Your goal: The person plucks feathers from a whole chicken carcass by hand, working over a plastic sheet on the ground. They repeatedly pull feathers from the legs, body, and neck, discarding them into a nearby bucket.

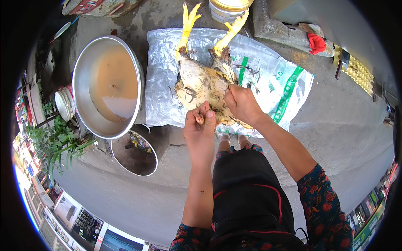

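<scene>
A partly plucked chicken lies on a translucent plastic sack with green printing, its yellow feet pointing away from me. Dark feather bits cling to its skin and are scattered on the sack. My left hand is at the near end of the body, thumb and fingers curled in close; whether they pinch a feather is too small to tell. Against the right side of the bird, my right hand has its fingers closed at the skin; what lies between the fingertips is hidden.
Left of the sack stands a steel basin of cloudy brown water. Nearer me is a metal bucket with feathers inside. A lidded plastic pail stands beyond the feet. A red cloth, a cleaver and leafy plants lie farther out.
</scene>
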The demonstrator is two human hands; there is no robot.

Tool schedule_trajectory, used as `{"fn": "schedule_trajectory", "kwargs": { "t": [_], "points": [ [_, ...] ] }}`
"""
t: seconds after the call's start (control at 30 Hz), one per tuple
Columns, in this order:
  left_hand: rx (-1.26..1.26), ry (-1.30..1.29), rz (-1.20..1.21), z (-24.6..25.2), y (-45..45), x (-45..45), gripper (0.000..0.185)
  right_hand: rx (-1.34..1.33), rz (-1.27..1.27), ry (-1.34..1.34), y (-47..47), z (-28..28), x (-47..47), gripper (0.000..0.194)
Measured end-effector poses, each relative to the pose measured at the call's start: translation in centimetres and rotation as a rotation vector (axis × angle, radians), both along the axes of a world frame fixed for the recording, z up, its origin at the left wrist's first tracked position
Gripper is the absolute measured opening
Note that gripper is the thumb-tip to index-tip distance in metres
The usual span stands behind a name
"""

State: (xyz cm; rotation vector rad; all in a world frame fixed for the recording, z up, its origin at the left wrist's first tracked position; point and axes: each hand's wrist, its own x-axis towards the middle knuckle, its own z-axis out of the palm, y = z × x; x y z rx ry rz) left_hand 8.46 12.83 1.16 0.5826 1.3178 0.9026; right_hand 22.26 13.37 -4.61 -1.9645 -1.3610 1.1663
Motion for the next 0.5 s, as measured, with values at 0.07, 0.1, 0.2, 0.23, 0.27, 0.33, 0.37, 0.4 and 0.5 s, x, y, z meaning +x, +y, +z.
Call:
{"fn": "schedule_trajectory", "kwargs": {
  "t": [0.07,0.1,0.2,0.23,0.27,0.33,0.37,0.4,0.5],
  "points": [
    [0.03,0.06,-0.093,-0.6,0.1,0.3,0.012,0.035,0.02,-0.023,1.2,-0.6,0.4,0.025],
    [0.033,0.097,-0.157,-0.8,0.2,0.4,0.014,0.007,0.026,-0.041,2.2,-1.4,0.2,0.026],
    [-0.009,0.176,-0.316,-1.3,1.0,0.2,0.025,-0.08,0.176,-0.127,4.9,-4.4,-0.5,0.037],
    [-0.007,0.134,-0.228,-1.4,1.4,0.0,0.026,0.006,0.179,-0.139,5.3,-5.3,-0.9,0.037],
    [-0.056,0.105,-0.154,-1.6,2.2,-0.4,0.027,0.048,0.157,-0.088,5.1,-6.1,-0.9,0.03],
    [-0.118,0.145,-0.015,-2.4,4.2,-1.2,0.033,-0.09,-0.196,0.556,4.4,-7.1,-1.0,0.019],
    [-0.127,0.216,0.047,-2.9,5.5,-1.5,0.037,-0.138,-0.291,0.653,3.5,-7.1,-0.5,0.016],
    [-0.115,0.377,-0.074,-3.6,6.3,-1.5,0.041,-0.061,-0.301,0.659,2.8,-7.0,-0.1,0.015],
    [-0.018,0.876,-0.51,-6.4,9.1,-0.3,0.05,0.147,-0.128,0.278,0.1,-5.8,3.2,0.029]
  ]
}}
